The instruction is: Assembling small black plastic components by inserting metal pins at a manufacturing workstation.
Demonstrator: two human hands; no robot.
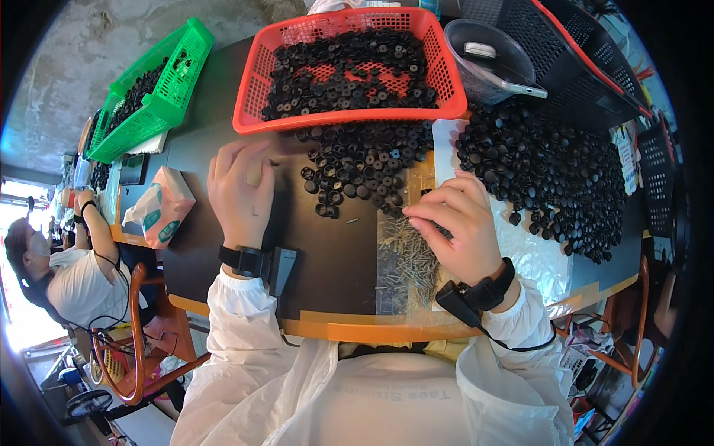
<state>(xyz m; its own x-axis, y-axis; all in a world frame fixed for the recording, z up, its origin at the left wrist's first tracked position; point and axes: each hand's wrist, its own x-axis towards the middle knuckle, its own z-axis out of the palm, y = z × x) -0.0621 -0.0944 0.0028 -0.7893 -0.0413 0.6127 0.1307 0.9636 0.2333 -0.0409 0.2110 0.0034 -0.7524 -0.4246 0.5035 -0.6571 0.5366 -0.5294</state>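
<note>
My left hand (244, 189) is raised over the dark table, left of a pile of black round pieces (357, 167). Its fingers are curled together, and a small dark bit shows at their tips, too small to name. Over the upper end of a heap of thin metal screws (407, 256) is my right hand (461, 227), thumb and forefinger pinched together. What lies in that pinch is hidden. A small black piece (425, 192) shows right by its fingers. One loose screw (352, 220) lies on the table between my hands.
A red basket (349, 117) of black round parts stands at the back. Shiny black caps (547, 175) are heaped at the right, beside a clear tub (487, 56) with a phone (520, 88). Left are a tissue box (169, 208), a green basket (160, 108) and a seated person (85, 279).
</note>
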